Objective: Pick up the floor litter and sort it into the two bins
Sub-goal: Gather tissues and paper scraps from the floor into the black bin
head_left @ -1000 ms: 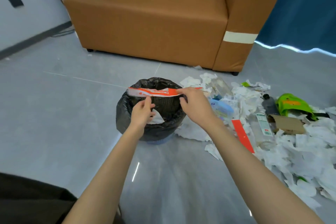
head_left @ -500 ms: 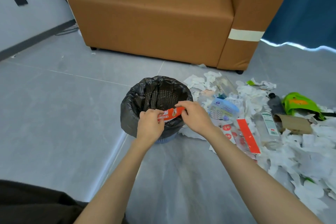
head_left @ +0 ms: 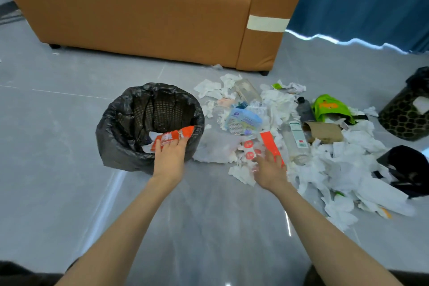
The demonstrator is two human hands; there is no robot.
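Held an orange wrapper (head_left: 173,138) pinched under the fingers of the left grip (head_left: 170,158), right over the near rim of the black-lined bin (head_left: 120,123). Spread the right grip (head_left: 269,169) wide and empty, blurred, low over torn white paper (head_left: 241,174) on the floor (head_left: 209,227). Noted a red strip (head_left: 269,144) at its fingertips, a clear labelled bottle (head_left: 297,139) just right of that. Farther beyond the right grip, spotted a blue wipes pack (head_left: 243,121), a cardboard piece (head_left: 325,132) and a green bag (head_left: 329,107). Far to its right, a second dark bin (head_left: 404,118); behind everything, a brown sofa (head_left: 139,7).
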